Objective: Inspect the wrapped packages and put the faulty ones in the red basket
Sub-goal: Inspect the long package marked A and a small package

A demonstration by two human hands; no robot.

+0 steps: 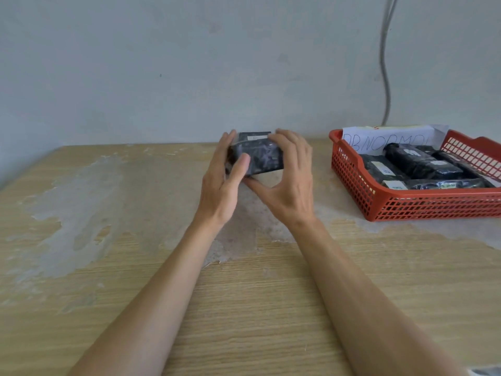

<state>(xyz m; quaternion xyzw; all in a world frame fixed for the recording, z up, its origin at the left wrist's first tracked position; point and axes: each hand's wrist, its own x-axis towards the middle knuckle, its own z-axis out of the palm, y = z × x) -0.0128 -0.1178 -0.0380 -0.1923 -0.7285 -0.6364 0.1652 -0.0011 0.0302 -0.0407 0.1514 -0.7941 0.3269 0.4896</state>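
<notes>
We pinch the wrapped pkg (261,158) btwn thumb & fingers of L hand (226,185) and R hand (291,183), red basket (406,198) to its R.

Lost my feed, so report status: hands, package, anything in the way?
Both hold it: left hand, right hand on one wrapped package. At right, red basket part-filled. Nothing between.
</notes>
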